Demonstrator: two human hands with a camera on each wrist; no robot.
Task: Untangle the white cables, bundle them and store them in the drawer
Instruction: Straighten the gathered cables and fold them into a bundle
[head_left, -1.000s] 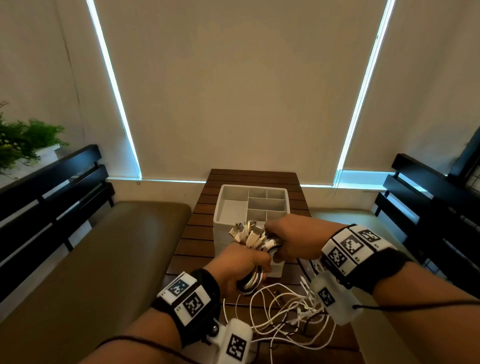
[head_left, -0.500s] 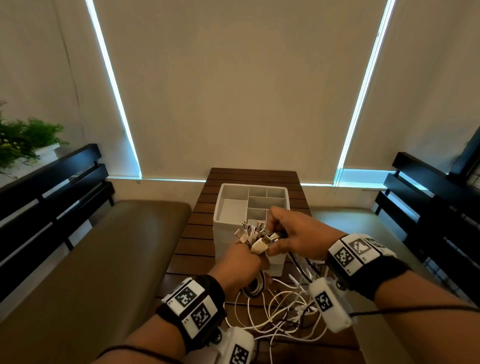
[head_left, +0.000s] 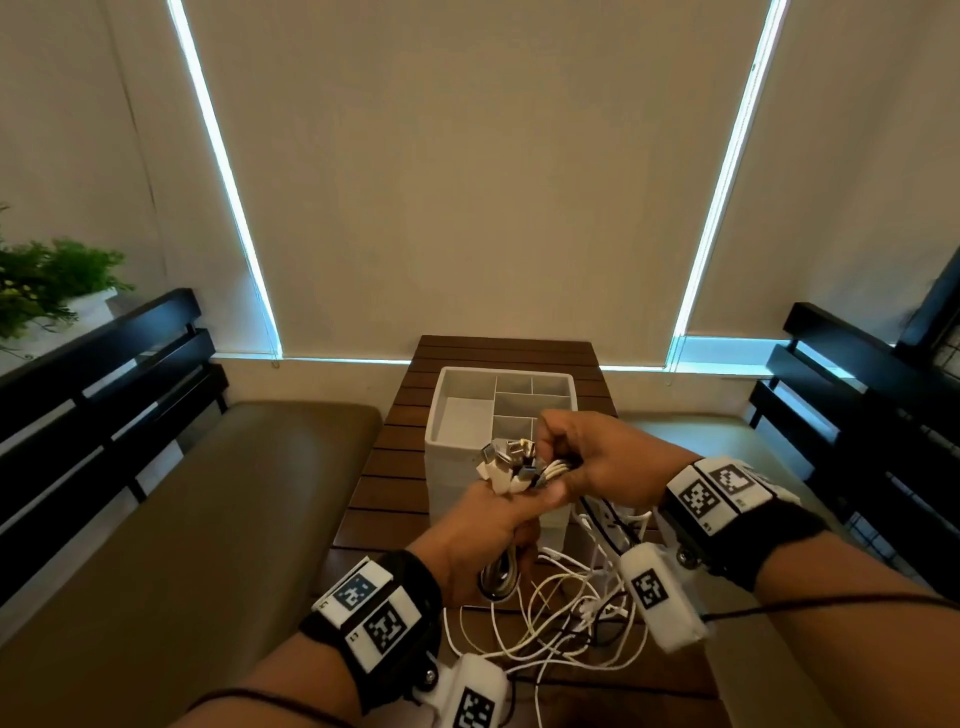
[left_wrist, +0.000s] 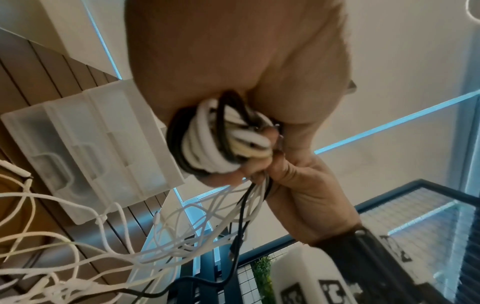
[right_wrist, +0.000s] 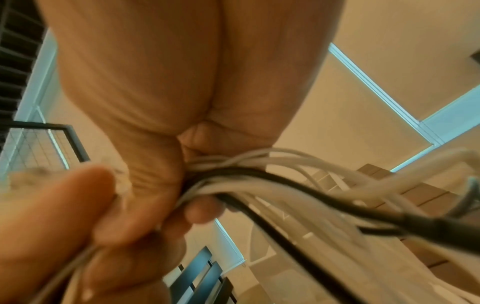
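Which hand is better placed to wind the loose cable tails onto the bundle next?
Right, probably. The right hand already grips the strands trailing from the coiled bundle, while the left hand has its grip full holding that coil above the table.

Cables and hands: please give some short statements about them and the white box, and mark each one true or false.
1. The left hand grips a coiled bundle of cables. True.
2. The right hand is open and holds nothing. False: its fingers curl round the cables.
3. All cables are white. False: at least one black cable runs among them.
4. The white box stands on the wooden table. True.
5. Loose cables already lie inside the box. False: they lie on the table.
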